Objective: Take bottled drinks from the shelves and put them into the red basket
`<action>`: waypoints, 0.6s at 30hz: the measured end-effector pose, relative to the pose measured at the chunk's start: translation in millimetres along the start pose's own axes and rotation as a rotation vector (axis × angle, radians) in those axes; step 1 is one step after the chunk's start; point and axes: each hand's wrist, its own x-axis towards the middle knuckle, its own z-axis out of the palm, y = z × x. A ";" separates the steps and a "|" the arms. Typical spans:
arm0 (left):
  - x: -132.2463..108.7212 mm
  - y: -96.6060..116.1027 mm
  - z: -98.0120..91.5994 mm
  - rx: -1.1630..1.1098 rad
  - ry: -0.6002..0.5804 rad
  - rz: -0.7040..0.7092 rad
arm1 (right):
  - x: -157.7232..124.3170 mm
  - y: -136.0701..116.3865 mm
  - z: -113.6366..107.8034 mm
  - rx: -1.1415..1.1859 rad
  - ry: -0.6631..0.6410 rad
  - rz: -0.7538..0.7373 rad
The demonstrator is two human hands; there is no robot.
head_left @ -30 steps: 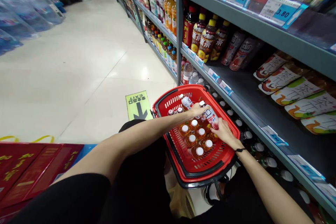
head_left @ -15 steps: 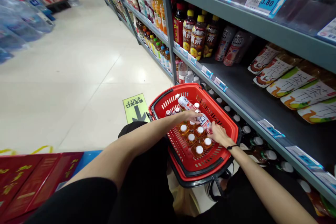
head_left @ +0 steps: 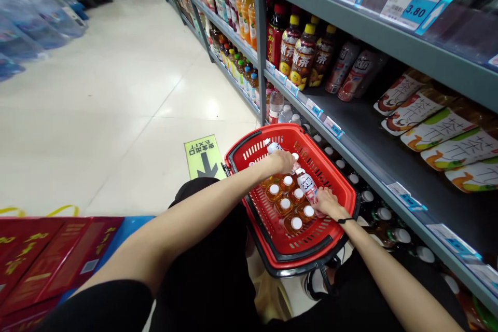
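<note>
A red shopping basket (head_left: pixel 339 179) with a black rim stands on the floor in front of me. It holds several amber drink bottles (head_left: pixel 288 201) with white caps, standing upright. My right hand (head_left: pixel 327 202) is closed round the lower end of a pink-and-white labelled bottle (head_left: pixel 307 184), which lies tilted over the amber ones by the basket's right wall. My left hand (head_left: pixel 282 161) reaches to the far end and curls over another white-labelled bottle (head_left: pixel 273 146) lying there.
Grey shelving (head_left: pixel 373 163) runs along the right with tea and juice bottles, flat-lying bottles and blue price tags. White-capped bottles fill the bottom shelf (head_left: pixel 383 213). A green arrow floor sticker (head_left: pixel 204 156), red boxes (head_left: pixel 42 254) and water packs (head_left: pixel 35 21) lie to the left.
The pink-labelled bottle came down from both hands to the basket's right side, now held by my right hand alone. My left hand moved away to the far bottle.
</note>
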 end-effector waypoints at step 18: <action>-62.7 -20.7 -20.3 0.113 0.173 0.035 | -37.1 -21.2 -138.2 0.097 0.475 -0.276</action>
